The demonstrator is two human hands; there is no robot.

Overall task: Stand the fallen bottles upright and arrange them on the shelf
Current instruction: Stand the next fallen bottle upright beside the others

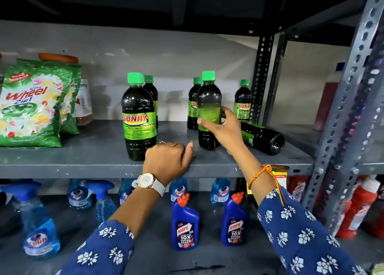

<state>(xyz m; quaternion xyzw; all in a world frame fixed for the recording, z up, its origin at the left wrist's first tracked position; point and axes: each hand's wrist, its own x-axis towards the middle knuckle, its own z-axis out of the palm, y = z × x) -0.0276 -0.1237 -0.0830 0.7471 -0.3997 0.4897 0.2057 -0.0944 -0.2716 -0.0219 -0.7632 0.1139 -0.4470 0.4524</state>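
Observation:
Dark Sunny bottles with green caps stand on the grey shelf (83, 156). My right hand (225, 129) grips one upright bottle (208, 100) around its green label, its base on the shelf. Just right of it one bottle (264, 136) lies on its side, bottom toward me. A front bottle (138, 117) stands upright at the middle, with another (151, 92) behind it. Two more stand at the back, one (193, 106) behind the held bottle and one (242, 100) at the right. My left hand (168, 160) rests curled on the shelf's front edge, holding nothing.
Green Wheel detergent bags (31, 106) and a jar (83, 100) fill the shelf's left. A perforated metal upright (349, 108) borders the right. Below are blue Colin spray bottles (39, 233), Harpic bottles (185, 225) and red bottles (359, 208).

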